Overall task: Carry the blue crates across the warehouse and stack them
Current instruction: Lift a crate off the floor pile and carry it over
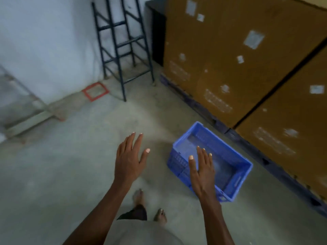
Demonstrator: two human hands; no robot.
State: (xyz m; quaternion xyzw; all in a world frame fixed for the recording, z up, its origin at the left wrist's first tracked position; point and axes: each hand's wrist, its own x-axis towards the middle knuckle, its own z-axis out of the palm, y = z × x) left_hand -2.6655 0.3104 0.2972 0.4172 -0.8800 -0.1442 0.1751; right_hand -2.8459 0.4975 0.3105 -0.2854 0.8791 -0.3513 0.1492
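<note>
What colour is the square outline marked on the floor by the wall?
Red square outline, seen in the head view.

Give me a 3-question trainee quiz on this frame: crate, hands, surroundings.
1. True or false: the blue crate sits on the floor, empty.
2. What does either hand hold? A) a crate B) nothing C) a box
3. What stands just beyond the crate, on its far side?

Key:
1. True.
2. B: the left hand and right hand are open, fingers spread.
3. Cardboard boxes on a dark pallet.
</note>
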